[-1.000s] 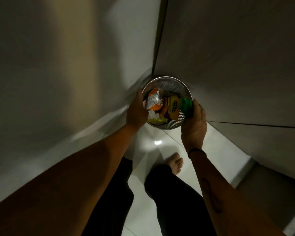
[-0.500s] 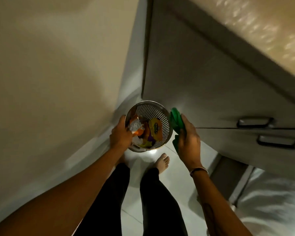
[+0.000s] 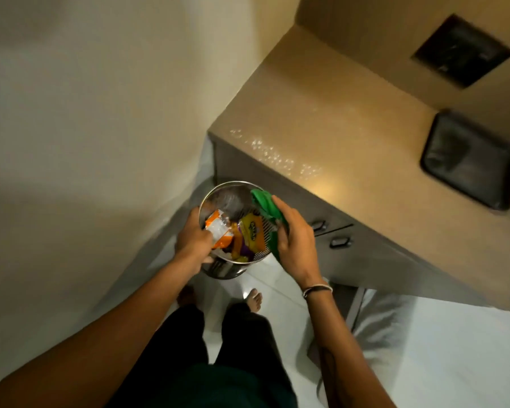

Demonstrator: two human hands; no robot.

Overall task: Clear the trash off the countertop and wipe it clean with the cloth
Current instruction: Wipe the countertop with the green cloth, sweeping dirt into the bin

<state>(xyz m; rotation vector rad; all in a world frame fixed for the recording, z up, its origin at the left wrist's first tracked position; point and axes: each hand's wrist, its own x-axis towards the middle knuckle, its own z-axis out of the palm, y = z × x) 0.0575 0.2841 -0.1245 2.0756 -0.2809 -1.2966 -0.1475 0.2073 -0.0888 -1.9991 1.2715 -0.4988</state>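
Gripping the metal bin by its rim: left hand fingers clamped on the near-left edge, right hand fingers closed on the green cloth, pressed against the right rim. Wrappers sit inside the bin, held above the floor. Table looks clear of trash, apart from a dark tray. Judging: clearing done, wiping not started.

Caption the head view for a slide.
Both hands lift a metal bin of wrappers; right hand pinches green cloth.
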